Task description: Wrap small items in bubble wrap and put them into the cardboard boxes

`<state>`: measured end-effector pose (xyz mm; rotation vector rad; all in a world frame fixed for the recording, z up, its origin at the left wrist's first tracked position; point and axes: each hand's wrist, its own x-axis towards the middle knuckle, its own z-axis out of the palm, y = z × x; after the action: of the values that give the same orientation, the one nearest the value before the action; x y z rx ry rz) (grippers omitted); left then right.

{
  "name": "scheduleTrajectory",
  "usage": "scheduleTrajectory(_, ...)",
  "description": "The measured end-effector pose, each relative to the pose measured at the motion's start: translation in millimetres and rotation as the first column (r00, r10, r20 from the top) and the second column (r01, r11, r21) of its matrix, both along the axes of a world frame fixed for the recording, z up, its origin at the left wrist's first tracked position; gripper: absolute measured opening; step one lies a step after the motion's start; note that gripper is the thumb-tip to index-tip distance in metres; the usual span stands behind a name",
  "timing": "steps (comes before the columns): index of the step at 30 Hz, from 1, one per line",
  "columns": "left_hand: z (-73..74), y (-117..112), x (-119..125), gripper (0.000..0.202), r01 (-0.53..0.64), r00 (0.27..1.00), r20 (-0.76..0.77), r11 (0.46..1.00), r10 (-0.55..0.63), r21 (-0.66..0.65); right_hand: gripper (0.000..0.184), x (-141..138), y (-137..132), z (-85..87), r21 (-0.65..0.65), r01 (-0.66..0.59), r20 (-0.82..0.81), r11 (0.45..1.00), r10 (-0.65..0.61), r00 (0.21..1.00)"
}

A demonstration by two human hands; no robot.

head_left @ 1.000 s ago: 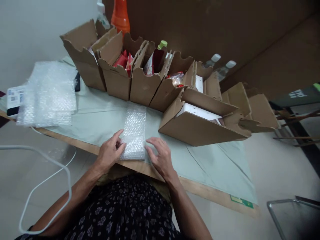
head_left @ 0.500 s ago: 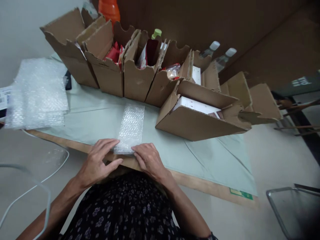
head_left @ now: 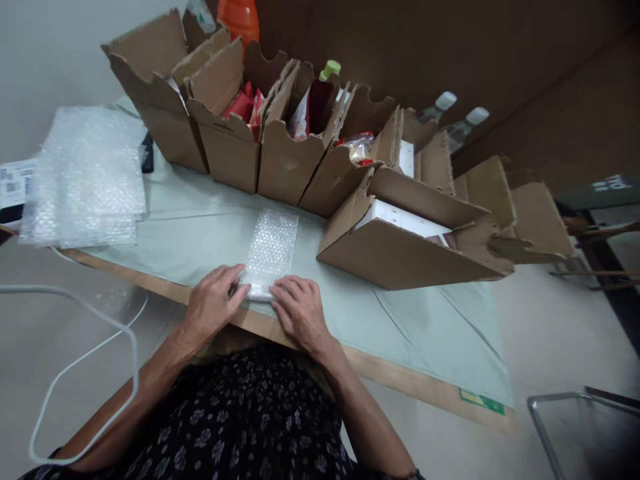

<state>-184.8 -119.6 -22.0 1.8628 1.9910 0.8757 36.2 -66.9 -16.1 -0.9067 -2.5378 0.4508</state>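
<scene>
A narrow strip of clear bubble wrap [head_left: 273,241] lies on the pale green cloth by the table's front edge. Its near end is folded into a thicker layer; whatever may be inside cannot be made out. My left hand [head_left: 216,299] grips the left end of this fold, thumb in front and fingers behind. At the opposite end, my right hand [head_left: 301,308] presses its bent fingers and thumb on the fold. The far part of the strip lies flat, pointing away from me.
A pile of bubble wrap sheets [head_left: 93,173] lies at the left. Cardboard bins [head_left: 290,160] with packets stand along the back. One cardboard bin [head_left: 400,257] holding white boxes juts forward at the right. A white cable [head_left: 83,303] loops at lower left.
The near end of the bubble wrap has been folded over, away from me, and the flat part is shorter. My left thumb has closed in on the fold.
</scene>
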Motion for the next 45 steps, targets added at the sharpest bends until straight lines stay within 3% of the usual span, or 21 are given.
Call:
scheduleTrajectory(3, 6.8, -10.1, -0.3, 0.035, 0.110, 0.994, 0.010, 0.985, -0.112, 0.135, 0.025, -1.1, 8.6, 0.5, -0.152, 0.026, -0.049, 0.988, -0.034, 0.998)
scheduleTrajectory(6, 7.9, -10.2, 1.0, 0.032, 0.216, 0.976, -0.002, 0.964, -0.219, 0.152, 0.026, -0.9, 14.2, 4.0, -0.276, 0.043, -0.078, 0.960, -0.067, 0.995)
scheduleTrajectory(8, 4.2, -1.5, 1.7, 0.031, 0.209, 0.978, 0.000, 0.970, -0.211, 0.124, 0.026, -0.8, 16.2, 6.1, -0.232, 0.095, -0.081, 0.968, -0.116, 0.990)
scheduleTrajectory(11, -3.7, 18.4, 1.6, 0.032, 0.158, 0.987, -0.004, 0.983, -0.158, 0.094, 0.027, -1.4, 17.3, 7.8, -0.030, 0.164, -0.093, 0.986, -0.167, 0.982)
scheduleTrajectory(13, -7.2, 28.9, 1.2, 0.033, 0.117, 0.993, -0.033, 0.990, -0.115, 0.084, 0.029, -2.5, 18.2, 7.3, 0.064, 0.121, -0.046, 0.991, -0.118, 0.992)
scheduleTrajectory(15, -7.9, 32.2, 1.4, 0.034, 0.082, 0.995, -0.057, 0.992, -0.077, 0.099, 0.032, -4.1, 20.3, 5.5, 0.077, 0.055, 0.036, 0.996, -0.058, 0.998)
scheduleTrajectory(17, -6.0, 27.1, 2.1, 0.035, 0.096, 0.995, -0.054, 0.985, -0.089, 0.142, 0.032, -5.1, 23.0, 3.5, 0.037, 0.039, 0.067, 0.999, -0.042, 0.997)
scheduleTrajectory(21, 0.7, 5.3, 3.5, 0.038, 0.234, 0.972, -0.033, 0.955, -0.232, 0.180, 0.026, -0.7, 24.6, 3.4, -0.157, 0.036, -0.055, 0.987, -0.046, 0.997)
scheduleTrajectory(23, 2.0, 0.8, 3.5, 0.038, 0.248, 0.968, -0.007, 0.954, -0.250, 0.168, 0.028, 3.3, 22.6, 4.7, -0.227, 0.030, -0.095, 0.974, -0.052, 0.994)
scheduleTrajectory(27, -2.7, 19.4, 1.8, 0.036, 0.165, 0.985, 0.023, 0.982, -0.168, 0.092, 0.035, 5.1, 18.9, 6.6, -0.111, 0.126, -0.061, 0.986, -0.133, 0.989)
scheduleTrajectory(31, -7.6, 42.0, 0.7, 0.035, 0.035, 0.999, -0.017, 0.995, -0.033, 0.090, 0.037, -6.0, 27.1, 5.3, 0.000, 0.036, 0.081, 0.999, -0.036, 0.996)
scheduleTrajectory(34, -6.5, 33.9, 3.6, 0.039, -0.108, 0.991, 0.096, 0.986, 0.097, 0.123, 0.033, -14.6, 41.7, 1.6, -0.026, 0.021, 0.104, 0.999, -0.018, 0.994)
scheduleTrajectory(36, -4.6, 18.5, 9.0, 0.052, -0.220, 0.933, 0.304, 0.973, 0.190, 0.065, 0.030, -16.8, 48.4, 0.3, -0.094, 0.088, 0.028, 0.992, -0.086, 0.996)
scheduleTrajectory(38, -2.8, 3.1, 17.9, 0.064, -0.264, 0.782, 0.569, 0.962, 0.253, -0.064, 0.028, -16.5, 47.0, 1.2, -0.204, 0.171, -0.087, 0.964, -0.192, 0.978)
scheduleTrajectory(40, -1.4, -6.3, 29.5, 0.069, -0.190, 0.582, 0.772, 0.966, 0.257, -0.178, 0.027, -15.1, 36.5, 3.8, -0.344, 0.205, -0.194, 0.916, -0.283, 0.939)
scheduleTrajectory(42, 0.7, -7.9, 41.0, 0.063, -0.064, 0.444, 0.867, 0.974, 0.224, -0.218, 0.025, -12.8, 20.8, 6.9, -0.479, 0.160, -0.260, 0.863, -0.314, 0.913)
scheduleTrajectory(43, 2.4, -6.6, 45.6, 0.057, -0.020, 0.414, 0.886, 0.975, 0.209, -0.221, 0.024, -10.7, 13.1, 8.5, -0.518, 0.134, -0.278, 0.845, -0.314, 0.908)
scheduleTrajectory(45, 8.0, -2.8, 50.8, 0.044, 0.021, 0.423, 0.884, 0.974, 0.196, -0.226, 0.022, -3.7, 1.7, 12.4, -0.522, 0.120, -0.290, 0.844, -0.308, 0.906)
